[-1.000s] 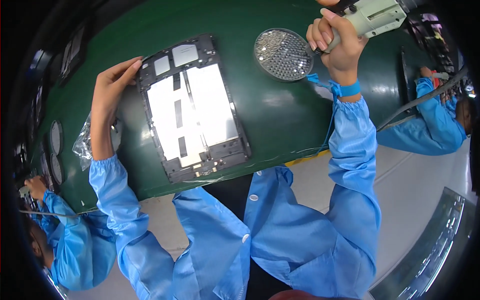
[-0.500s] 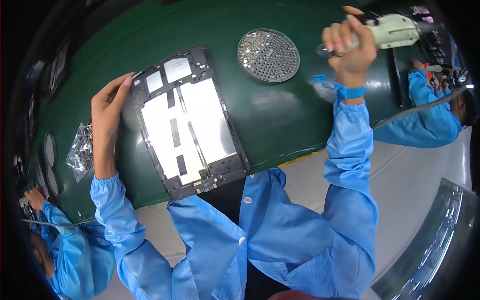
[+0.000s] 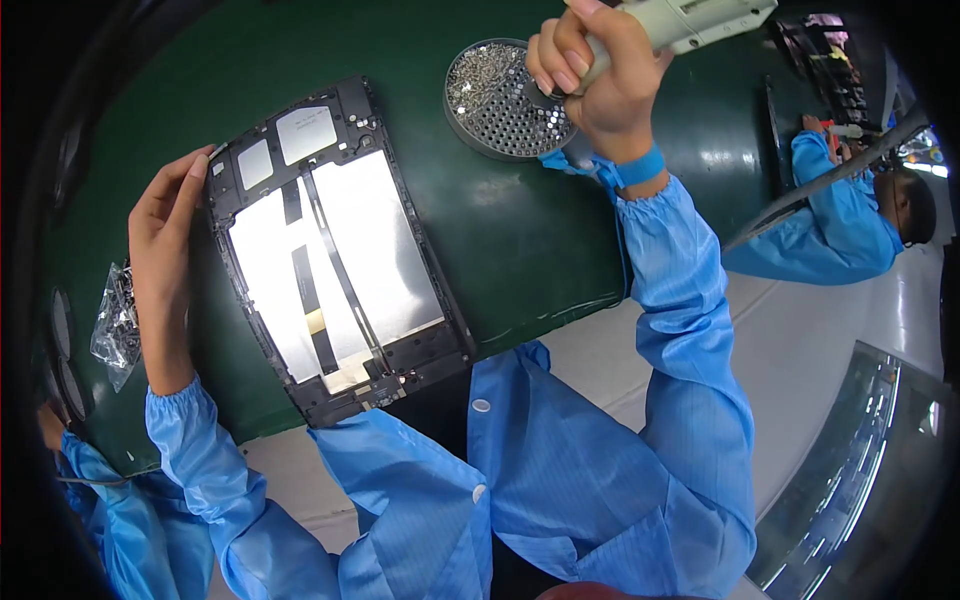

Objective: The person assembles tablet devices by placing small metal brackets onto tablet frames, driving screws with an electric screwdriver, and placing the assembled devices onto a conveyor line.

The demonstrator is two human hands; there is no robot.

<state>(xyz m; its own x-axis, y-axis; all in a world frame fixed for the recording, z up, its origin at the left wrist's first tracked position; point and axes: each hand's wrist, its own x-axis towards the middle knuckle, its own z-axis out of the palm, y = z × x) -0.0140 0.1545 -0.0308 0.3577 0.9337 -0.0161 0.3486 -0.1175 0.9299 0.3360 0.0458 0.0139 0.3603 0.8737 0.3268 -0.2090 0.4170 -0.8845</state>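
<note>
An opened tablet (image 3: 370, 250) lies tilted on the green table, its silvery inner plates facing up in a black frame. My left hand (image 3: 165, 230) pinches its far left corner between thumb and fingers. In my right hand (image 3: 615, 85) is a pale electric screwdriver (image 3: 700, 18), its dark nose pointing down over a round dish (image 3: 480, 148). Small screws (image 3: 482, 75) are heaped at the dish's far left, and others sit in rows of holes. My fingers and the nose cover part of the dish; the screwdriver's tip cannot be made out.
A clear plastic bag of small dark parts (image 3: 115, 330) lies left of my forearm, with round discs (image 3: 70, 385) farther left. Co-workers' blue sleeves show at right (image 3: 830, 220) and lower left (image 3: 140, 520). A grey cable (image 3: 830, 180) runs along the right side.
My right hand has swung left with the screwdriver, from beyond the dish to above it. My left hand keeps its hold on the tablet's corner. The whole view has shifted slightly.
</note>
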